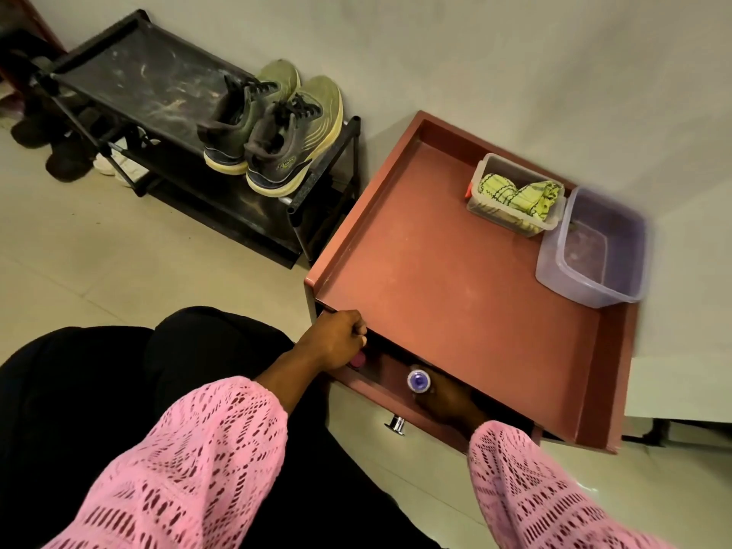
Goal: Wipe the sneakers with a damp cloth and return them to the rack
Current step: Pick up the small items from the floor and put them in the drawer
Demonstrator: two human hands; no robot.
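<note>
Head view, reading from the left: dark shoes [47, 140] lie on the floor [119, 251] by the wall, next to a black shoe rack [130, 77] with a dusty top shelf. A pair of olive-green sneakers [273, 128] with pale yellow soles stands on the right end of that top shelf, heels toward the camera, toes to the wall, the two touching side by side. Lower down, pink knitted sleeves [190, 461] cover both forearms over dark clothing. The left hand [340, 338] curls its fingers [358, 324] round the front left corner of a reddish-brown cabinet, whose rimmed worktop [455, 279] sits just right of the rack. Below the worktop a drawer [380, 390] is pulled open, a metal knob [395, 423] on its front. The right hand [443, 402] reaches into the drawer and grips a bottle with a purple cap [418, 380]. At the worktop's far right corner a small clear container [511, 192] holds a folded yellow-green cloth [523, 194], and a larger translucent tub [594, 251] stands touching it, nearer the right edge.
</note>
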